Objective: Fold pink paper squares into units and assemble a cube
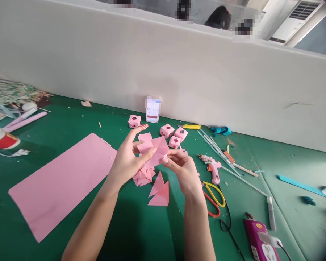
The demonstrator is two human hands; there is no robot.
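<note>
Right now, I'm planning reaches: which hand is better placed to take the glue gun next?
Likely the right hand: the glue gun lies nearby on its side; the left hand is farther away. Both, though, hold the folded pink paper.

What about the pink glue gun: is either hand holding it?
No: the glue gun lies on the green table while the left hand and right hand both hold pink paper.

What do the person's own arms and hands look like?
Both forearms are bare, without sleeves, gloves or watches in view. On the left hand, one of the fingers has a red-and-white patterned covering; the right hand shows none.
</note>
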